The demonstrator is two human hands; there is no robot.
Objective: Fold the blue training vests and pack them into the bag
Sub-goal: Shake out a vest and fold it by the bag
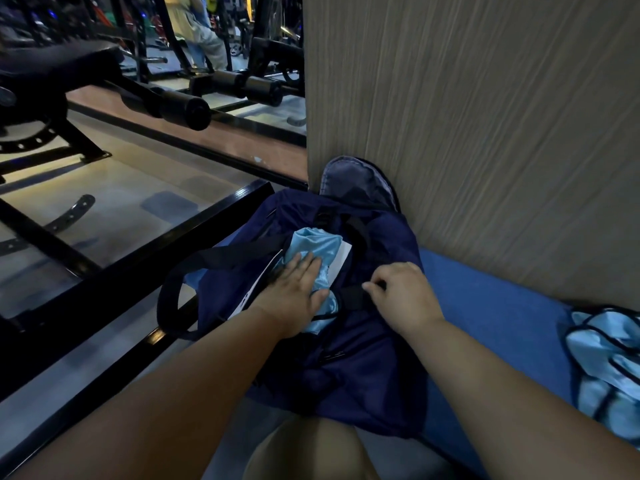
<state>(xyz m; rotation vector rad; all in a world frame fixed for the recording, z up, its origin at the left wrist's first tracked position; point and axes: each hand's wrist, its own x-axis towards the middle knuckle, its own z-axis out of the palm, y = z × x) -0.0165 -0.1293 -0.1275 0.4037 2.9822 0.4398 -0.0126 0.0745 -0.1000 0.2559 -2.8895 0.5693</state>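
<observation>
Left hand [298, 292], fingers flat, presses folded vest [318, 247] into bag [363, 375]. Right hand [401, 292] pinches strap [349, 298], prob. holding opening wide.

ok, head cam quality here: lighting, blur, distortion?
Head view: dim, navy bag loses detail; glare on the glossy floor; wide-angle bows the wall panel grain; left hand, right hand and light blue vest sharp; far gym machines soft.

1. Worn on the head; looks forward and down, wide-angle.
2. Sits close above the left hand [294, 289] and right hand [401, 292].
3. Centres on the navy bag [363, 368] at the blue mat's [485, 306] left edge, beside the wood-grain panel [485, 133].
4. Takes in gym machines [52, 64] far upper left.
</observation>
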